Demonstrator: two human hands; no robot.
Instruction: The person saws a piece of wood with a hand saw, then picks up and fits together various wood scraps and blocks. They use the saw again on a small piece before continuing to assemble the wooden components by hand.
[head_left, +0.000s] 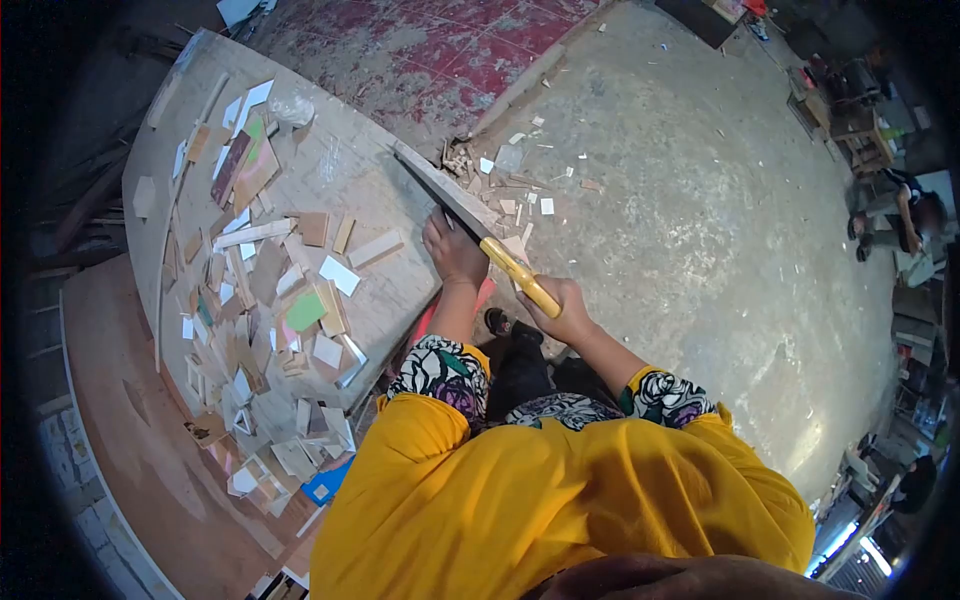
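Observation:
My right hand (562,312) is wrapped around the yellow handle of a handsaw (520,275). Its dark blade slants up and left across the worktable's edge, over a pale strip of wood (472,198). Close beside the blade, my left hand (456,252) rests at the table edge with its fingers curled. What lies under those fingers is hidden by the hand.
The wooden worktable (370,150) carries many scattered offcuts (310,310) and a clear plastic lump (293,110). More scraps (546,206) lie on the concrete floor (680,220). Another person (905,215) is at the far right, near piled items.

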